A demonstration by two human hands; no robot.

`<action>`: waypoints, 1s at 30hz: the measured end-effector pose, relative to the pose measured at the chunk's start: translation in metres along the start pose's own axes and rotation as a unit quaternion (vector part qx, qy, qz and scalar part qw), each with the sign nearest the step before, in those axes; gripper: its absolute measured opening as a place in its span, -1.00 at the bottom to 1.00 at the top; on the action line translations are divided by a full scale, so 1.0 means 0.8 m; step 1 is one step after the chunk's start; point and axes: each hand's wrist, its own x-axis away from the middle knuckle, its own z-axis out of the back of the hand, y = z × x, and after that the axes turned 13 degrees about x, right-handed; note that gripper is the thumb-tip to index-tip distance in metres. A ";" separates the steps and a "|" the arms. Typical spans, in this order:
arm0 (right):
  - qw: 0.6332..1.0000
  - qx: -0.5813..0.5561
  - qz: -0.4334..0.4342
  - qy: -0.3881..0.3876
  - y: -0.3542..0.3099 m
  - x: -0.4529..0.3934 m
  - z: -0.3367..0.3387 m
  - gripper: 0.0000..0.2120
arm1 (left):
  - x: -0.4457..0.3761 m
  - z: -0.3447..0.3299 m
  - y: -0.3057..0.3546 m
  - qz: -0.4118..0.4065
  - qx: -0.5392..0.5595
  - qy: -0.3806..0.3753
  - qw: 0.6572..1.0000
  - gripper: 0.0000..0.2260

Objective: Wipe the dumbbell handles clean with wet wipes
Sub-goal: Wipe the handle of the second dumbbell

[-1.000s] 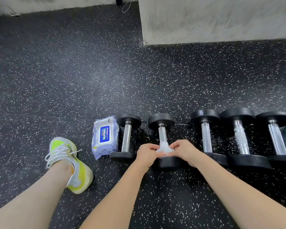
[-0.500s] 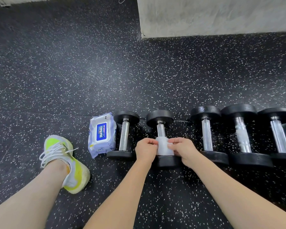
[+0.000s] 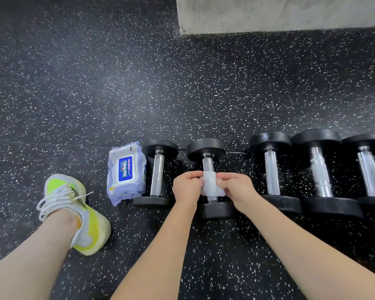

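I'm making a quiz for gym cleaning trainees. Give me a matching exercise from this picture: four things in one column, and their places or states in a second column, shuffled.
Things:
1. white wet wipe
2. purple-and-blue wet wipe pack
3. white-and-neon-yellow sneaker
4. grey concrete block

Places or states:
A. top right, far from the dumbbell row
B. wrapped round the handle of the second black dumbbell from the left
C. lying beside the leftmost dumbbell
D. on a foot, far left

Pairs: 1-B, 2-C, 3-D, 4-A
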 end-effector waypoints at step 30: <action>0.975 -0.182 -0.066 0.107 -0.038 -0.036 -0.035 -0.84 | -0.018 -0.031 0.011 -0.028 0.092 0.085 0.992 -0.72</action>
